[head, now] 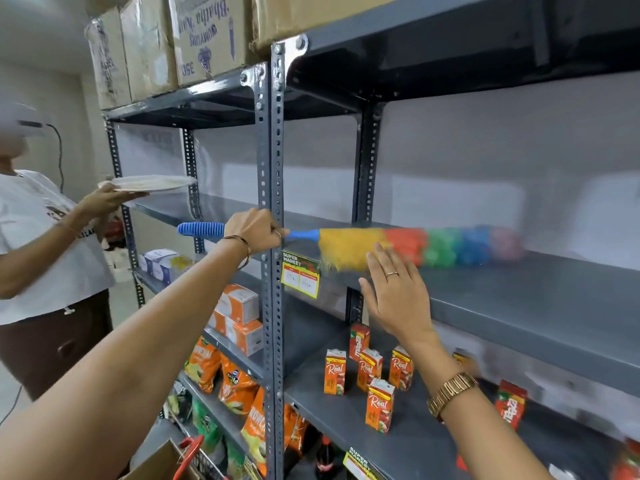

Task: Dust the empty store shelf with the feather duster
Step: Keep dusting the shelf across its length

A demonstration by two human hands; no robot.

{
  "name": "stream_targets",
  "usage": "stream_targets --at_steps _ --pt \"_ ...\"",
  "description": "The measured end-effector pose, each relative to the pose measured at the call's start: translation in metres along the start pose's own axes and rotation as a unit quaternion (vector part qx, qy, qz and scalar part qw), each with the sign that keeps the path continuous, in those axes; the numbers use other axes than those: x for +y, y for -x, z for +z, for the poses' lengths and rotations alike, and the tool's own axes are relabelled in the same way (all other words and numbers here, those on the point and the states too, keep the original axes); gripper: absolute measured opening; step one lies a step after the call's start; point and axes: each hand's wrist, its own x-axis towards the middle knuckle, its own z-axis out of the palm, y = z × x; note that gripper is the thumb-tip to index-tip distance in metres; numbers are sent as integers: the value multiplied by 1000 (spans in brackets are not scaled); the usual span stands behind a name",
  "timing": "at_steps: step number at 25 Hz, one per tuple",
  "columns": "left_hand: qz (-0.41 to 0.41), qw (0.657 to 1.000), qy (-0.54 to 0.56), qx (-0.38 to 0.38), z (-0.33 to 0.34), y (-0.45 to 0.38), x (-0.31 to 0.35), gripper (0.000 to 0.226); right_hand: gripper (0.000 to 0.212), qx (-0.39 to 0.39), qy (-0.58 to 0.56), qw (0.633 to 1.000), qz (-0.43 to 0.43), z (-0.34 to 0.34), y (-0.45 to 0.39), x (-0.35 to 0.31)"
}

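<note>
Gripping the ribbed blue handle, the left hand holds the feather duster flat along the empty grey metal shelf. Its fluffy head, banded yellow, red, green, blue and pink, is motion-blurred at the tip. The right hand hangs open beside the yellow band, partly covering it.

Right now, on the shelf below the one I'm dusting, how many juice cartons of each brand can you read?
Real juice cartons: 4
Maaza cartons: 2
Total: 6
Blurred red packs further right are not counted, as their labels cannot be read.
</note>
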Motion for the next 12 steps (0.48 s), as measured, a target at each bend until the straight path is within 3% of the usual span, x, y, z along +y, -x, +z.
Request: stream_targets --at_steps 3,5,8,12 --pt "27 995 -20 89 -3 -4 23 30 49 4 28 999 17 -8 7 9" --pt "64 996 41 50 1 -3 29 29 47 13 46 999 21 -14 12 17" --pt "95 994 48 -20 11 -2 58 32 42 24 89 996 9 -23 24 30" --pt "115 989 59 67 7 -15 115 29 39 36 147 988 28 -42 47 52"
